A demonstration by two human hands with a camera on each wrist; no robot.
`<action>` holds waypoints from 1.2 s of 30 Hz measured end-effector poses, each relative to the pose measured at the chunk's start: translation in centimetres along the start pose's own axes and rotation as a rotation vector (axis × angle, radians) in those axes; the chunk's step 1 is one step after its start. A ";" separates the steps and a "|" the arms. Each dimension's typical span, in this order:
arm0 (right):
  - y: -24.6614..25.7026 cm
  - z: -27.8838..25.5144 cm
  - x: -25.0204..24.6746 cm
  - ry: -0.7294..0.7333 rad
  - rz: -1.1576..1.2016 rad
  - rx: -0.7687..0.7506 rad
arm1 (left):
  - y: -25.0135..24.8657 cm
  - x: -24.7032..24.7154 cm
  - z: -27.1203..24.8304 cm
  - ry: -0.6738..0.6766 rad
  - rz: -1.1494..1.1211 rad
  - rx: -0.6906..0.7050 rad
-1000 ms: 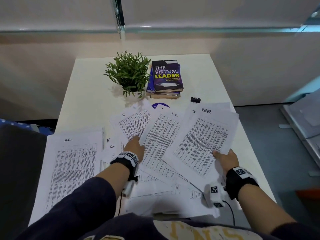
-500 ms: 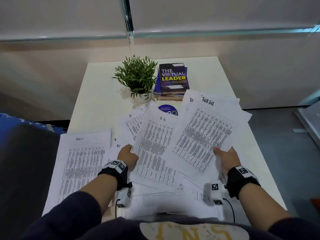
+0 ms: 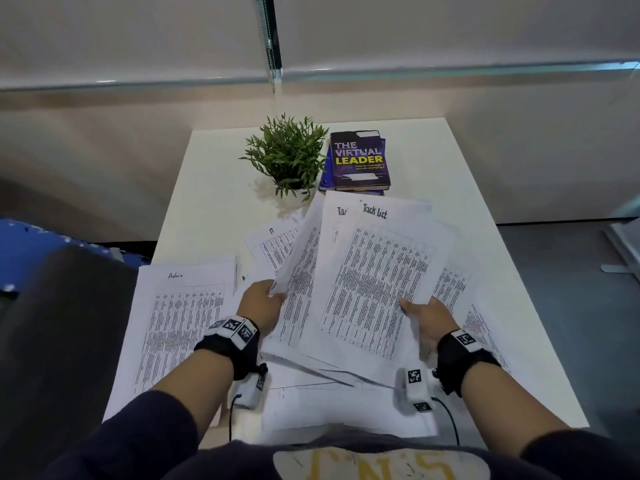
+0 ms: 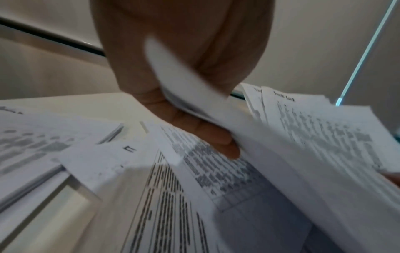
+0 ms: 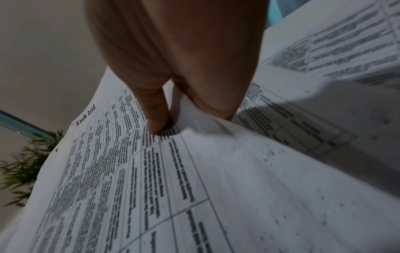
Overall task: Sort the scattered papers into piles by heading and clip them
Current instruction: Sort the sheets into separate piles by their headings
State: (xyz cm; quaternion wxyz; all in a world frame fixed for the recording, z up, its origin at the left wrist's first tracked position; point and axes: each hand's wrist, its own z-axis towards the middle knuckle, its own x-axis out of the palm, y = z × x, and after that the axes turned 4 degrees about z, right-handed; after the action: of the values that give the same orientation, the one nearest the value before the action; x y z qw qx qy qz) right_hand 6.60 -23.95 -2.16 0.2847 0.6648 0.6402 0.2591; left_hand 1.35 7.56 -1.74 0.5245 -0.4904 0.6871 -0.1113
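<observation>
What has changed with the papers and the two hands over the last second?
The left hand has lifted one sheet off the spread by its near corner, tilting it up towards the Task list sheets. The right hand has raised those sheets off the table, its grip kept on the near edge. The small black clip beside the books is now hidden. The left pile, plant and books stayed put.

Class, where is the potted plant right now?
In the head view, the potted plant stands at the table's far end, immediately left of the stacked books.
</observation>
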 end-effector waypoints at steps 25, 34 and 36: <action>-1.4 1.7 2.0 -0.019 -0.205 0.030 | 2.9 3.3 0.9 0.077 0.345 -0.004; -2.5 2.1 0.7 0.019 -0.596 -0.149 | 0.8 5.1 4.9 -0.152 0.043 -0.329; -2.5 1.9 0.9 0.033 -0.617 -0.125 | 0.9 5.2 5.5 -0.163 -0.028 -0.338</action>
State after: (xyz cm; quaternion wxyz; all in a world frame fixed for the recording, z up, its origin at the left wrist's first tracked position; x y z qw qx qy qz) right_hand 6.24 -23.09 -5.32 0.3799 0.4160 0.7991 0.2099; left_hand 5.55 5.87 -7.80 0.4871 -0.5884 0.6442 0.0384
